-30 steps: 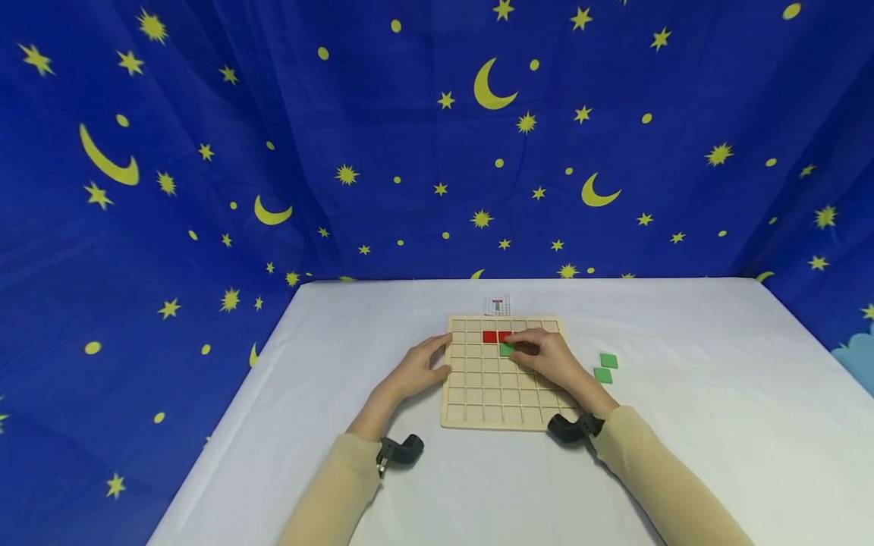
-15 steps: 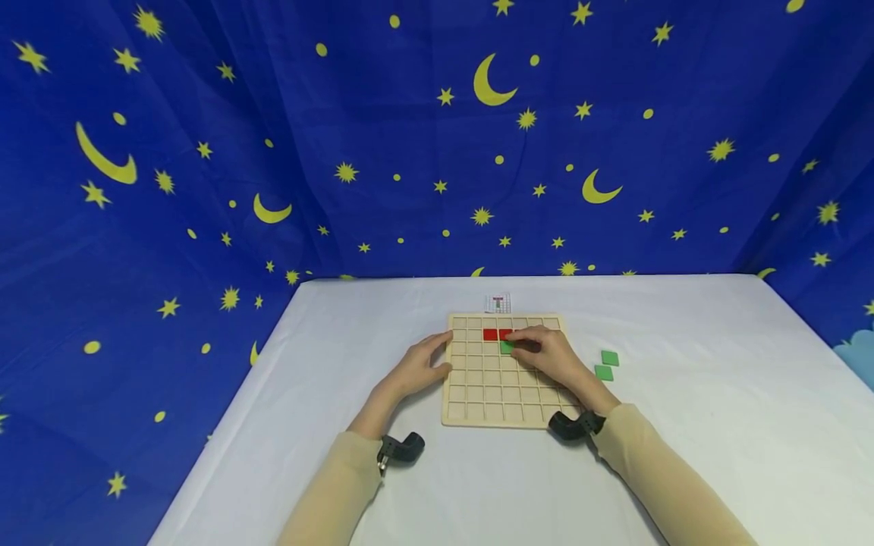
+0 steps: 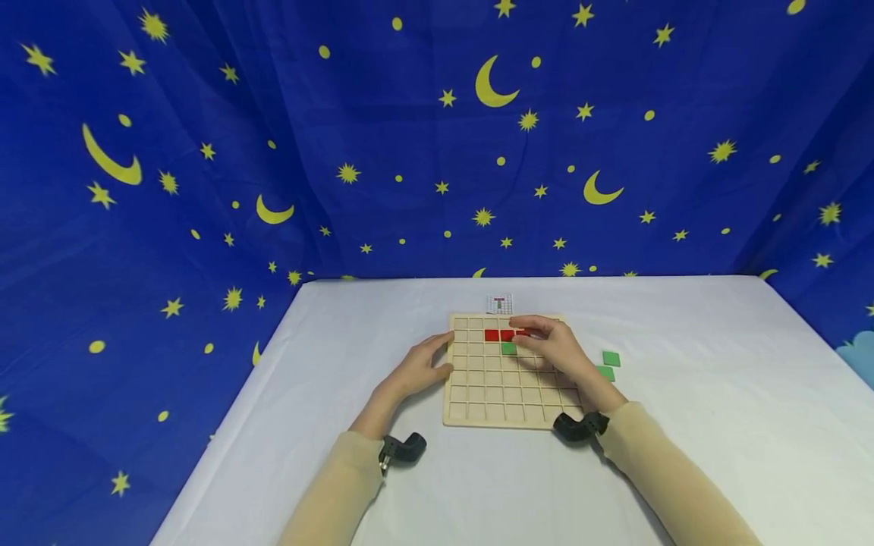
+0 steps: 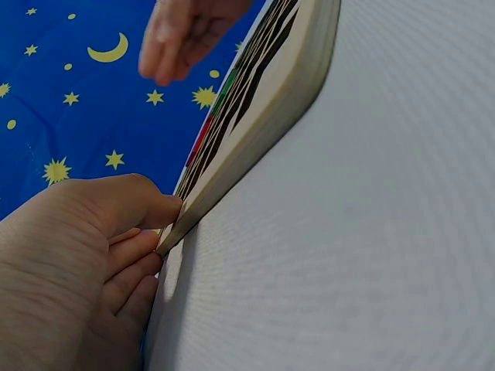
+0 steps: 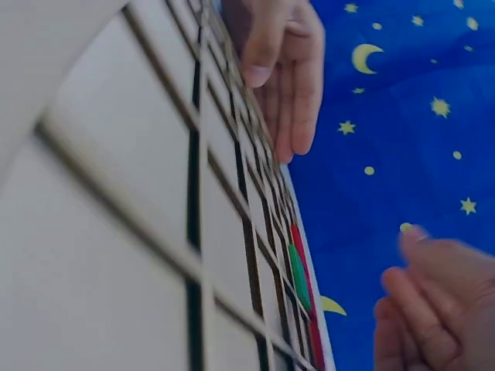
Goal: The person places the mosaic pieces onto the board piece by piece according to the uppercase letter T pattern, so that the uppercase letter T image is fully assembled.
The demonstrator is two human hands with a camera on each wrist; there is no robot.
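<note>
A pale wooden grid board lies on the white table. Three red tiles form a row near its far side, the rightmost partly hidden by my right hand. Just below the middle red one sits a green tile. My right hand hovers over these tiles, thumb and fingers apart, and the right wrist view shows nothing between them. With relaxed fingers, my left hand touches the board's left edge, thumb and fingertips against its side.
Two loose green tiles lie on the table right of the board, one partly behind my right wrist. A small printed card with a T-shaped pattern lies beyond the far edge. Blue star-patterned cloth hangs behind and at the sides.
My right hand has lifted off the green tile and moved slightly up and right, its fingers spreading. The green tile stays in the grid. My left hand has kept its place.
</note>
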